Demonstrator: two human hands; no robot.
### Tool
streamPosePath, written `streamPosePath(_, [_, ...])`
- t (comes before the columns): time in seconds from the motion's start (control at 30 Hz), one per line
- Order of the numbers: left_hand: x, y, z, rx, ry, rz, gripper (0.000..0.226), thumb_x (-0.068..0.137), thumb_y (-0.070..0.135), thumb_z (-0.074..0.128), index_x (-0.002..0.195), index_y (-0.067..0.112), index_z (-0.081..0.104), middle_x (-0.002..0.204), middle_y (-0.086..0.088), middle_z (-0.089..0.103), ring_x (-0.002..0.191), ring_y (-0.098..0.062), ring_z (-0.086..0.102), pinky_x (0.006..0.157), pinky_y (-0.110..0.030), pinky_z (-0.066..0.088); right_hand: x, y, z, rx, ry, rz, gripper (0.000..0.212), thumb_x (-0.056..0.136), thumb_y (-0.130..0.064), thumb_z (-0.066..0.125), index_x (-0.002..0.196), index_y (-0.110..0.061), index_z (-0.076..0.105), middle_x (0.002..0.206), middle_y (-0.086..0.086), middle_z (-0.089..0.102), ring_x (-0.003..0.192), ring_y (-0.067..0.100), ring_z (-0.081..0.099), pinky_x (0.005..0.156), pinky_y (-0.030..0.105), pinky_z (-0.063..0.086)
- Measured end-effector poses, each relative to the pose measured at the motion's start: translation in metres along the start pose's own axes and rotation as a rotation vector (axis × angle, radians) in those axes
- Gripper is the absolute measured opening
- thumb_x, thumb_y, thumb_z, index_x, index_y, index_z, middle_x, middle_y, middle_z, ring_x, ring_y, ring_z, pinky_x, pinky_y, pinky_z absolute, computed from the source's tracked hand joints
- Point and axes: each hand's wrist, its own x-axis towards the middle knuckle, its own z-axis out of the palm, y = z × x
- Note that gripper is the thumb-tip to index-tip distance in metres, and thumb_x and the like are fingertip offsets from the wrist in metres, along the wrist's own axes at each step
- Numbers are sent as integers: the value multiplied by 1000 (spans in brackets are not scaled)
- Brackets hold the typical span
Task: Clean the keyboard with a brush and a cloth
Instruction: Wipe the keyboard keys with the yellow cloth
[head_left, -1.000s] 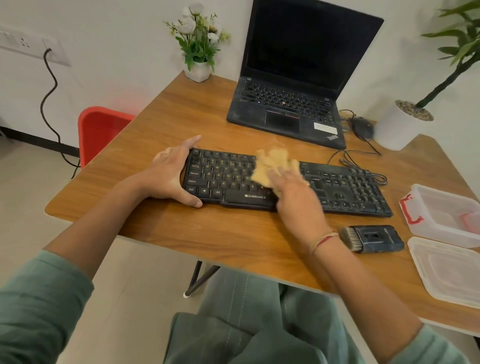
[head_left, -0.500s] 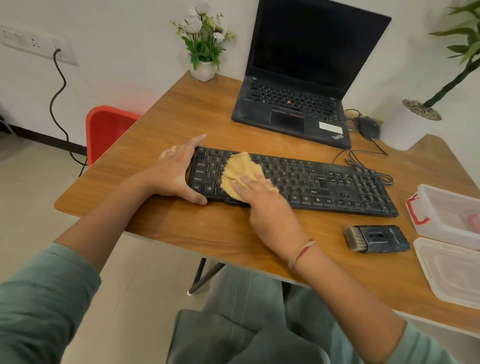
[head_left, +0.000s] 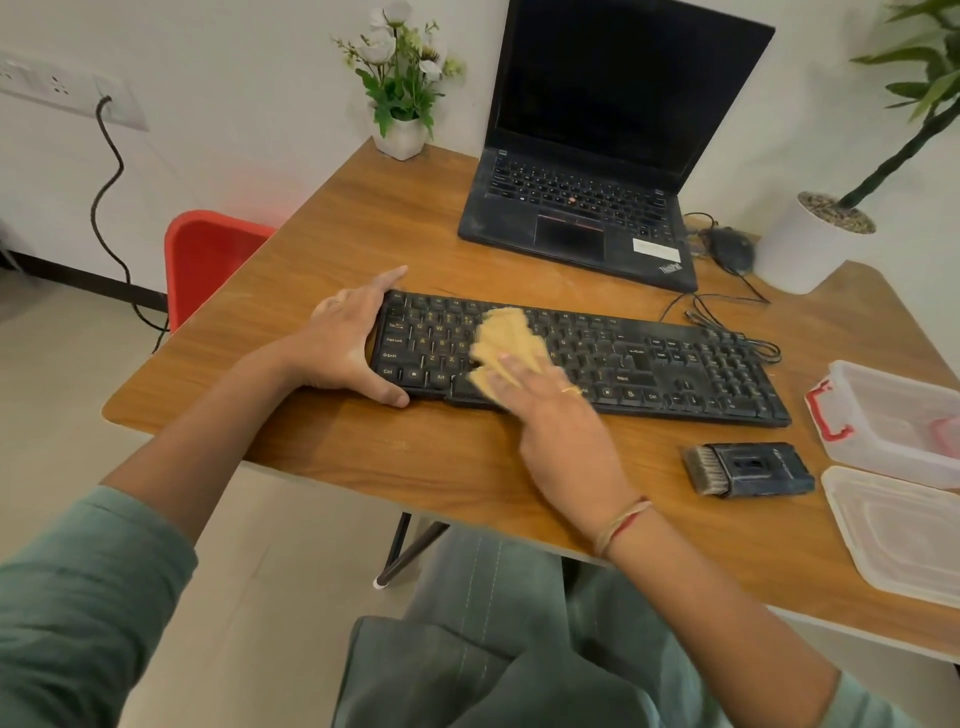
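On the wooden table (head_left: 322, 249), the black keyboard (head_left: 675, 364) lies lengthwise in front of the person, close to the near edge. The left hand (head_left: 348, 348) grips the keyboard's left end: the thumb curls round its front edge and the fingers reach along its far corner. The right hand (head_left: 561, 415) lies over the left-centre keys with its fingers stretched out fairly flat, pressing a tan cloth (head_left: 506, 338) onto them. The hand is blurred, so the exact lie of each finger cannot be told. The cloth sits crumpled under and beyond the fingertips, covering a patch of the letter keys.

A dark brush (head_left: 748, 469) lies on the table just in front of the keyboard's right end, apart from both hands, with its bristles pointing left. To the right of the keyboard stands a clear plastic container (head_left: 883, 415) with a red clasp, and its lid (head_left: 904, 525) lies flat nearer the person. Behind the keyboard an open laptop (head_left: 582, 208) shows a dark screen, with a black mouse (head_left: 732, 249) to its right. A small white vase of flowers (head_left: 402, 137) stands far behind the keyboard's left end. A red chair (head_left: 208, 260) is beyond the table edge, left of the keyboard.
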Motion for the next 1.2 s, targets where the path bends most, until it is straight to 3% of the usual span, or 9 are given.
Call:
streamPosePath(0.17, [1, -1, 1, 4, 7, 4, 144, 33, 76, 69, 152, 35, -1, 152, -2, 28, 137, -27, 26, 114, -45, 15, 4, 39, -8, 85, 105, 367, 58, 94, 1, 38, 146, -23, 34, 154, 4, 30, 144, 25, 24, 117, 40, 23])
streamPosePath(0.43, [0, 0, 1, 12, 17, 4, 142, 34, 75, 69, 152, 34, 1, 151, -2, 29, 136, -27, 27, 114, -43, 16, 20, -41, 14, 373, 58, 63, 58, 97, -1, 34, 151, -20, 22, 147, 6, 43, 136, 19, 38, 116, 37, 26])
streamPosePath(0.57, [-1, 0, 2, -10, 21, 17, 143, 34, 74, 70, 152, 35, 1, 151, -2, 29, 136, -26, 27, 112, -41, 16, 20, -6, -15, 613, 109, 85, 48, 99, -7, 42, 141, -31, 39, 118, -15, 58, 79, -1, 54, 78, 23, 53])
streamPosePath(0.63, [-1, 0, 2, -11, 22, 19, 143, 33, 75, 70, 152, 34, 1, 152, -2, 29, 137, -26, 26, 113, -42, 15, 25, 32, -32, 664, 253, 270, 42, 99, -10, 43, 135, -31, 46, 103, -24, 54, 70, -3, 49, 65, 17, 50])
streamPosePath(0.7, [0, 0, 2, -15, 19, 13, 143, 33, 75, 70, 152, 35, 1, 152, -2, 28, 137, -26, 26, 114, -43, 15, 26, 67, -45, 504, 382, 401, 39, 100, -13, 39, 137, -23, 49, 102, -12, 60, 71, 1, 51, 57, 12, 43])
streamPosePath(0.87, [0, -2, 3, 2, 27, 14, 143, 33, 75, 70, 152, 37, 1, 152, -2, 29, 137, -27, 27, 114, -45, 16, 21, 83, -31, 194, 354, 367, 27, 98, -17, 43, 121, -13, 57, 90, 0, 60, 81, 22, 59, 67, 27, 35])
streamPosePath(0.93, [0, -2, 3, -3, 23, 12, 142, 33, 75, 70, 152, 37, 1, 152, -2, 29, 137, -26, 26, 114, -44, 16, 23, 70, -10, 118, 164, 410, 31, 100, -27, 39, 127, -16, 51, 115, 11, 61, 109, 34, 57, 83, 35, 42])
streamPosePath(1.0, [0, -1, 3, -2, 23, 10, 142, 33, 75, 70, 152, 37, 1, 152, -2, 29, 137, -26, 26, 113, -43, 15, 25, 60, 6, -25, 53, 462, 41, 102, -35, 32, 141, -22, 37, 147, 15, 40, 134, 43, 34, 108, 51, 28])
streamPosePath(1.2, [0, -1, 2, 0, 8, 8, 141, 34, 75, 70, 151, 37, 1, 152, -1, 27, 137, -25, 25, 114, -44, 15, 39, 53, 4, -93, -43, 514, 49, 101, -28, 32, 149, -28, 24, 154, 14, 28, 136, 46, 27, 112, 56, 23])
